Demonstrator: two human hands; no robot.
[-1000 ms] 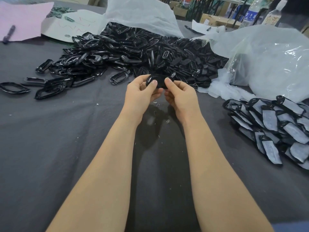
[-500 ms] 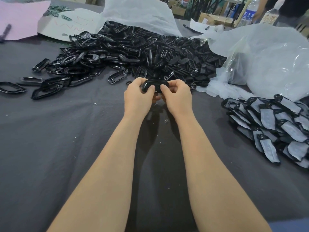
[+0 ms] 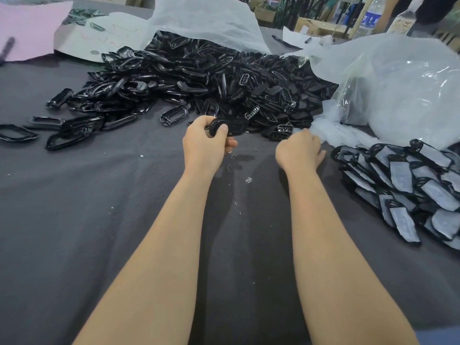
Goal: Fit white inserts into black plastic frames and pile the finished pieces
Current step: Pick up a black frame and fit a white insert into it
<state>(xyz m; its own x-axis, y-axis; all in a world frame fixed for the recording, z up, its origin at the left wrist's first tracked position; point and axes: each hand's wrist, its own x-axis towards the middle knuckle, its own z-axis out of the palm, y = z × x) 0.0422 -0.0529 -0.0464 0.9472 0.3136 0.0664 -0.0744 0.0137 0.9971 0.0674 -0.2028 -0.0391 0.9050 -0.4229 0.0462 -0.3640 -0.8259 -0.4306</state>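
Observation:
My left hand (image 3: 205,143) grips a black plastic frame (image 3: 234,126) by its left end, just in front of the big heap of loose black frames (image 3: 199,80). My right hand (image 3: 300,151) has moved off to the right, fingers loosely curled, holding nothing that I can see, close to the crumpled white inserts (image 3: 331,133) spilling from the clear bag. The pile of finished pieces (image 3: 408,190), black frames with white inserts, lies at the right edge of the grey cloth.
A large clear plastic bag (image 3: 398,83) bulges at the right back. Another white bag (image 3: 206,18) lies behind the heap. Pink paper (image 3: 29,28) with a pen is at far left. Single frames (image 3: 17,131) are scattered left. Grey cloth (image 3: 99,207) covers the table.
Both hands held the black frame together before. My right hand has let go and moved right toward the white inserts; the left hand keeps the frame.

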